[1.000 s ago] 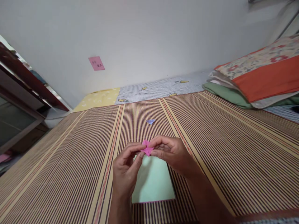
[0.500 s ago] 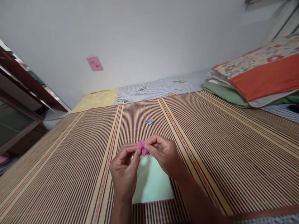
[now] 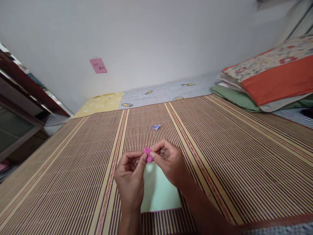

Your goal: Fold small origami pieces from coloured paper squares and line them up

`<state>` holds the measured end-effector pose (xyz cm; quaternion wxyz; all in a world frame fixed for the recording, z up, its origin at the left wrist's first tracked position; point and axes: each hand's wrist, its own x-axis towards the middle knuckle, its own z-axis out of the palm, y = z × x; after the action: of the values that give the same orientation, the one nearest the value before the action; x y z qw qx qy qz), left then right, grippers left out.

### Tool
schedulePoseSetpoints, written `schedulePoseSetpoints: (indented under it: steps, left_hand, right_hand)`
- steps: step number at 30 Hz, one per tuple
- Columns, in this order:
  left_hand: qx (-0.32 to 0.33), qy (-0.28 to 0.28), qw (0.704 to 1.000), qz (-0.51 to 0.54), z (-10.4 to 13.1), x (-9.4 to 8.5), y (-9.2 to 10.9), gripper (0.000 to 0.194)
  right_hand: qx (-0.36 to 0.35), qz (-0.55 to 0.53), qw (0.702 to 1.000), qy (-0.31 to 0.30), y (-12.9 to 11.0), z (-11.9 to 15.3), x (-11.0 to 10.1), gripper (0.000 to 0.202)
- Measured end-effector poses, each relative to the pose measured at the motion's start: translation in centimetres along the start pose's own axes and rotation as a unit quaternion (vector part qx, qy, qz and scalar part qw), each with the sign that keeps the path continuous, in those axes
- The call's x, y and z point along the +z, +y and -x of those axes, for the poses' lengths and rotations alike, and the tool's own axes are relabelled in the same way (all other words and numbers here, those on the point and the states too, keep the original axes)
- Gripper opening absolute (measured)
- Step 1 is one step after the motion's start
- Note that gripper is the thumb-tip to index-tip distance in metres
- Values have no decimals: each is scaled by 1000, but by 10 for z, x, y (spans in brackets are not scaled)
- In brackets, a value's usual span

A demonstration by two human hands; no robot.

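Note:
A small folded piece of pink paper (image 3: 148, 158) is pinched between both hands, above the far end of a pale green sheet of paper (image 3: 161, 191). My left hand (image 3: 131, 173) grips its left side with thumb and forefinger. From the other side, my right hand (image 3: 168, 160) pinches the paper's right edge, with the remaining fingers curled. Fingertips cover parts of the pink paper, so its full shape is hidden. Beyond the hands lies a small folded bluish-purple paper triangle (image 3: 156, 127) on the striped mat.
The striped bamboo mat (image 3: 73, 169) spreads under everything. Folded bedding (image 3: 274, 78) is piled at the far right. Along the wall runs a checked cloth (image 3: 161, 91) beside a yellow one (image 3: 102, 102). A pink note (image 3: 98, 66) sticks to the wall.
The pink paper looks more compact and turned slightly between the fingertips. Both hands keep their pinch and have shifted only a little.

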<state>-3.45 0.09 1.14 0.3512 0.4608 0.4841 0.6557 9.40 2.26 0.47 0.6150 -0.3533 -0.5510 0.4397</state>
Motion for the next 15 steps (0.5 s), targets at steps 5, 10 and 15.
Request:
schedulePoseSetpoints:
  steps: [5, 10, 15]
  left_hand:
    - [-68, -77, 995, -16, -6, -6, 2, 22]
    - [-46, -89, 995, -17, -7, -11, 0, 17]
    - [-78, -145, 986, -21, -9, -16, -1, 17]
  right_hand:
    - [-5, 46, 999, 0, -3, -2, -2, 8]
    - [47, 22, 996, -72, -1, -3, -8, 8]
    - [38, 66, 991, -110, -2, -4, -14, 19]
